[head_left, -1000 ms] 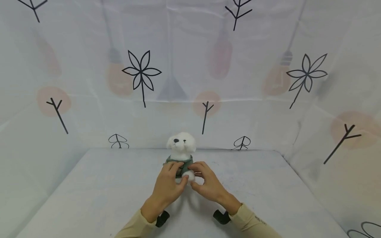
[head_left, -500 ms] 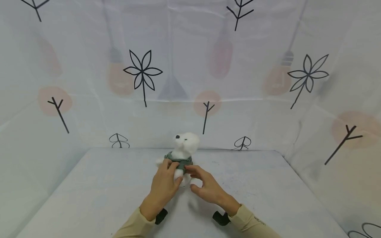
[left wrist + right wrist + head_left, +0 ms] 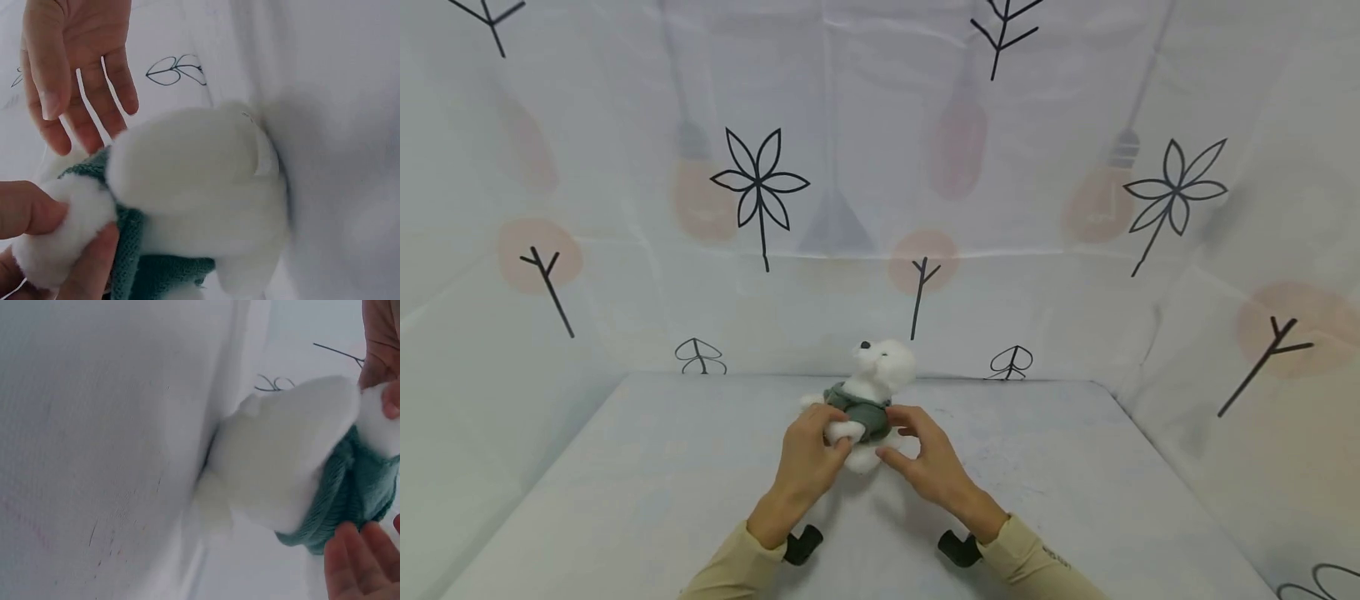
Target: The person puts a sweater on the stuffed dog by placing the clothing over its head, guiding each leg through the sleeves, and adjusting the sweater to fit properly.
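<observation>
A white plush dog (image 3: 887,365) with a dark nose and a green knitted sweater (image 3: 857,408) sits upright on the table, its head tipped toward the right. My left hand (image 3: 808,450) pinches one round white paw (image 3: 65,215) between thumb and fingers, as the left wrist view shows closely. On the dog's other side is my right hand (image 3: 934,458), fingers spread and loosely bent. Its fingertips (image 3: 347,540) lie right at the sweater's edge in the right wrist view. Behind the hands, the plush's lower body is partly covered.
The white table (image 3: 662,492) reaches back to a white cloth backdrop (image 3: 850,150) printed with flowers and twigs. Cloth walls also rise on both sides. A black wrist mount (image 3: 803,546) sits under the left forearm, another black mount (image 3: 958,548) under the right.
The plush dog has turned and shifted a little rightward, its face swinging upward and its head tilting right. My left hand has drawn slightly left, now with the paw between its fingers.
</observation>
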`<state>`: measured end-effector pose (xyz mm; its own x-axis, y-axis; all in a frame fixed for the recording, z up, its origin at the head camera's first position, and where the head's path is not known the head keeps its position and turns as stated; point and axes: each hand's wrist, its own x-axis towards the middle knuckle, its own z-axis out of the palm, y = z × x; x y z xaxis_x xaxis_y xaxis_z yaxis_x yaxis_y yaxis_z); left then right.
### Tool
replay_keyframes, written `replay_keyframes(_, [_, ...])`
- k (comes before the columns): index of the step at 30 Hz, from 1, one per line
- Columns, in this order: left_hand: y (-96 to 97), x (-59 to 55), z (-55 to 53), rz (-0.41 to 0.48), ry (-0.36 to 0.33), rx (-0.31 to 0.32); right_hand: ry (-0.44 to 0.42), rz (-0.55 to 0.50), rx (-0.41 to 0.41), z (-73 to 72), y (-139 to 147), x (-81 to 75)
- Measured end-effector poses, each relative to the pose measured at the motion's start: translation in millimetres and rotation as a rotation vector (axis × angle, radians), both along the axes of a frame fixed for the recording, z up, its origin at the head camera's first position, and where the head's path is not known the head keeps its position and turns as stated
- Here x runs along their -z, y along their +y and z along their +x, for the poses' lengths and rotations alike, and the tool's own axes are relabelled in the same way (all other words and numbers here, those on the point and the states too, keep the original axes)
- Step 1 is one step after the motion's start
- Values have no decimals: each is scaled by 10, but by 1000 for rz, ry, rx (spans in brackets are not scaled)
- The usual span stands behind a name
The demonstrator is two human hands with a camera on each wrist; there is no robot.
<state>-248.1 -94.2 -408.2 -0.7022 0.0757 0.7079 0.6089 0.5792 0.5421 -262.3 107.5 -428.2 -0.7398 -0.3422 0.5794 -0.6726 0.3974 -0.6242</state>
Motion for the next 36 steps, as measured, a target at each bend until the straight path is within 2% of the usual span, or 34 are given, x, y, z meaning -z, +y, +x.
replay_keyframes(3, [3, -17, 8, 103, -36, 67, 8, -26, 75, -14, 25, -1])
replay_keyframes(7, [4, -40, 27, 201, -143, 112, -59, -97, 152, -20, 32, -6])
replay_keyframes(10, [-5, -43, 26, 214, -251, 128, -137, -123, 185, -25, 33, -8])
replay_keyframes(13, [-23, -48, 19, 164, -328, 129, -223, -96, 195, -32, 35, 0])
replay_keyframes(15, [-36, -53, 13, 96, -339, 115, -295, -59, 182, -37, 31, 12])
replay_keyframes(18, [-46, -64, 17, 15, -331, 96, -422, -33, 115, -48, 20, 34])
replay_keyframes(22, [-34, -75, 18, -14, -326, 105, -622, -138, -2, -60, 15, 52])
replay_keyframes(25, [-21, -71, 19, 9, -332, 115, -703, -238, -16, -53, 14, 53])
replay_keyframes(28, [-15, -57, 25, 48, -346, 129, -661, -276, 27, -51, 21, 36])
replay_keyframes(32, [-11, -28, 12, 74, -363, 145, -498, -245, 114, -56, 63, -22])
replay_keyframes(34, [-14, -13, 2, 53, -363, 145, -436, -202, 144, -63, 76, -30])
replay_keyframes(36, [-18, -2, 1, 6, -363, 118, -402, -157, 147, -66, 79, -14])
